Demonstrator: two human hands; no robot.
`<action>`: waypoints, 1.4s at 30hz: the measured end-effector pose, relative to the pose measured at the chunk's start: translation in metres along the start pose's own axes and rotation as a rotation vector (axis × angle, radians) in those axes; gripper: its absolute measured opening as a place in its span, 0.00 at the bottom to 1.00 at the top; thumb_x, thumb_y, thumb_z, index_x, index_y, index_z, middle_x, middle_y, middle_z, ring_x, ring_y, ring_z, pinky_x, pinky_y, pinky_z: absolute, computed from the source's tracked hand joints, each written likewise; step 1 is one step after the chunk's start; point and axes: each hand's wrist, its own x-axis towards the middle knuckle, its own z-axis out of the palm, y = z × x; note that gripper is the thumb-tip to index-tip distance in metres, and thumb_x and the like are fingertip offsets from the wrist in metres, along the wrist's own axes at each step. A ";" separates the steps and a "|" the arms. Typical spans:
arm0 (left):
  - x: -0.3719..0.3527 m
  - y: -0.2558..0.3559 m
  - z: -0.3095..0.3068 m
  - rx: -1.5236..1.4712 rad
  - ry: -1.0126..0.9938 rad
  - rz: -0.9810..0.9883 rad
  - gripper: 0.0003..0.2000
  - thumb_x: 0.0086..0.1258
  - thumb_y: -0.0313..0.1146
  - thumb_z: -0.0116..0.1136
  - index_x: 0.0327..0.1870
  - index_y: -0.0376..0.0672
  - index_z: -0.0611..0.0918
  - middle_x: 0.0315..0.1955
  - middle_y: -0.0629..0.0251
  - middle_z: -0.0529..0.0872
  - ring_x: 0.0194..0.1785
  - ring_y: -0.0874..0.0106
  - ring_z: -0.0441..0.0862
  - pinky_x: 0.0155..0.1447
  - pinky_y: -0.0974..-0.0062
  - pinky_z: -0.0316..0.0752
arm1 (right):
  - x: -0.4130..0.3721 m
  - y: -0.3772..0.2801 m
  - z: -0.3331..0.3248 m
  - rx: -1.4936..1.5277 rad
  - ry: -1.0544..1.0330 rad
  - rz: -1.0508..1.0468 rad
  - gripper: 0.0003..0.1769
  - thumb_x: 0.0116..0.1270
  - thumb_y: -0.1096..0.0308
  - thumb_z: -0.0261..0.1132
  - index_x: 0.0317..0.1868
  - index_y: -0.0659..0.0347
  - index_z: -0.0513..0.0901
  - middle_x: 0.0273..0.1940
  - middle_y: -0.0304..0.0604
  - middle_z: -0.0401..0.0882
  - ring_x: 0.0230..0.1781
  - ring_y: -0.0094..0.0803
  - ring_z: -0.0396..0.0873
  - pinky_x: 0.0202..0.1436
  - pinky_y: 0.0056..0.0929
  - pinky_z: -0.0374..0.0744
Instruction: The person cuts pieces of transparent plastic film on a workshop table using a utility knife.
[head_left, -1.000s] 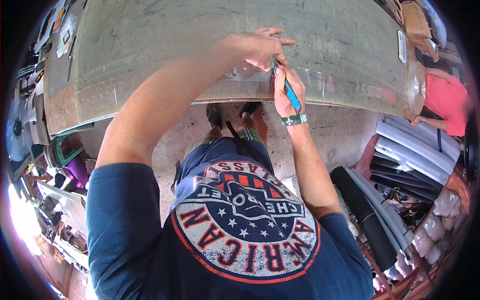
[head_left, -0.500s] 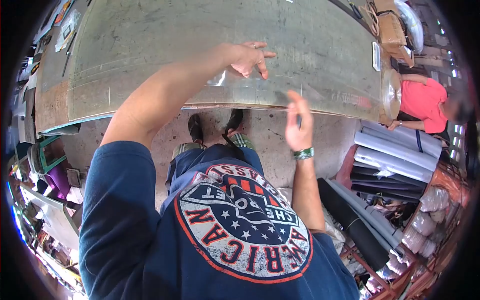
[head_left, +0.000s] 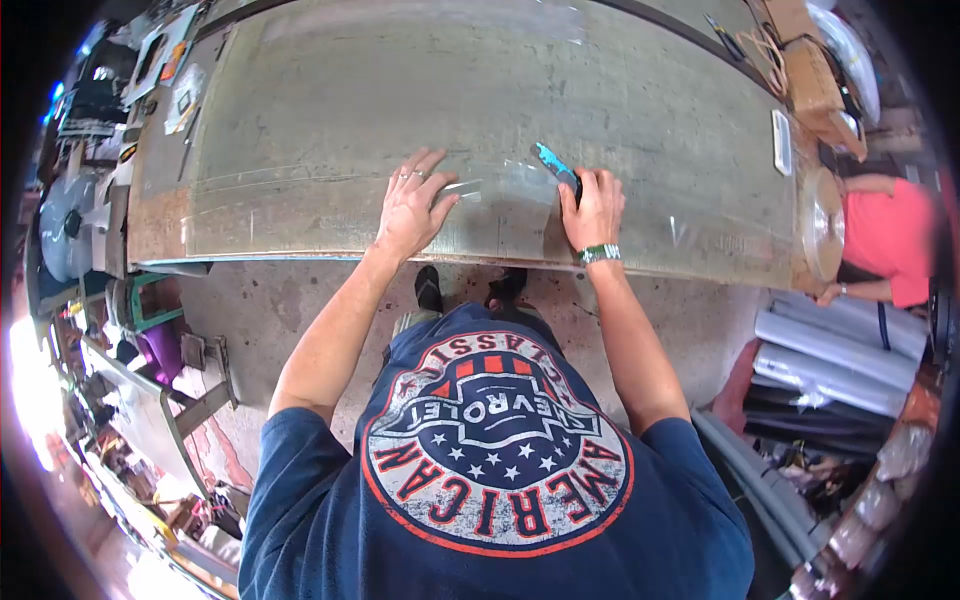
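My left hand [head_left: 412, 207] rests near the table's front edge, fingers spread over the worn surface. Close by its fingertips, a clear plastic sheet [head_left: 468, 190] shows by its glints; its full outline is hard to make out. To the right, my right hand [head_left: 597, 208] is closed around a blue-and-black utility knife [head_left: 556, 164], which points away from me and to the left. Whether a blade is out cannot be seen. Under both hands is the large greenish-grey table [head_left: 400, 90].
A person in a red shirt [head_left: 890, 240] stands at the table's right end beside a round clear roll [head_left: 823, 222]. Rolls of sheet material [head_left: 840, 335] lie at lower right. Cardboard boxes [head_left: 815, 85] and a white case [head_left: 781, 142] sit at far right.
My left hand has moved left and down from across the table, onto its near edge. My right hand has moved forward over the table, and the knife now shows clearly. The view has shifted.
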 end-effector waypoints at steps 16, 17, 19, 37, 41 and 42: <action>0.078 0.002 -0.097 -0.579 -0.092 -0.543 0.15 0.62 0.32 0.77 0.45 0.37 0.84 0.29 0.72 0.81 0.34 0.80 0.76 0.41 0.76 0.74 | 0.101 -0.125 0.035 1.178 -0.626 0.221 0.14 0.73 0.64 0.71 0.46 0.69 0.84 0.36 0.39 0.88 0.35 0.23 0.84 0.41 0.25 0.82; 0.081 -0.013 -0.111 -0.554 -0.200 -0.567 0.15 0.61 0.33 0.77 0.44 0.37 0.85 0.28 0.72 0.81 0.33 0.79 0.75 0.40 0.76 0.74 | 0.111 -0.124 0.034 1.085 -0.613 0.189 0.12 0.73 0.65 0.71 0.46 0.68 0.85 0.36 0.39 0.87 0.35 0.23 0.83 0.41 0.24 0.82; 0.079 -0.060 -0.126 -0.601 -0.347 -0.549 0.15 0.60 0.34 0.79 0.41 0.37 0.86 0.27 0.72 0.82 0.33 0.79 0.76 0.39 0.74 0.74 | 0.134 -0.122 0.027 1.132 -0.585 0.297 0.10 0.72 0.67 0.71 0.46 0.64 0.85 0.36 0.37 0.87 0.34 0.24 0.84 0.40 0.25 0.82; 0.235 -0.430 -0.248 -0.490 -0.183 -0.648 0.08 0.67 0.34 0.73 0.34 0.42 0.85 0.27 0.76 0.80 0.29 0.85 0.72 0.33 0.82 0.66 | 0.338 0.074 0.064 0.795 -0.074 0.842 0.07 0.69 0.64 0.75 0.39 0.57 0.87 0.33 0.32 0.86 0.29 0.19 0.79 0.32 0.21 0.73; 0.263 -0.417 -0.205 -0.323 0.171 -0.500 0.09 0.72 0.32 0.69 0.34 0.38 0.83 0.30 0.75 0.78 0.33 0.83 0.71 0.39 0.81 0.66 | 0.338 0.085 0.102 0.722 -0.017 0.803 0.06 0.67 0.69 0.77 0.39 0.60 0.88 0.33 0.31 0.85 0.30 0.18 0.78 0.36 0.20 0.76; 0.258 -0.425 -0.194 -0.309 0.203 -0.503 0.10 0.72 0.31 0.69 0.35 0.34 0.83 0.35 0.71 0.81 0.41 0.80 0.75 0.48 0.80 0.70 | 0.335 0.085 0.107 0.740 0.002 0.781 0.06 0.66 0.71 0.77 0.39 0.60 0.88 0.33 0.31 0.85 0.31 0.18 0.78 0.37 0.20 0.77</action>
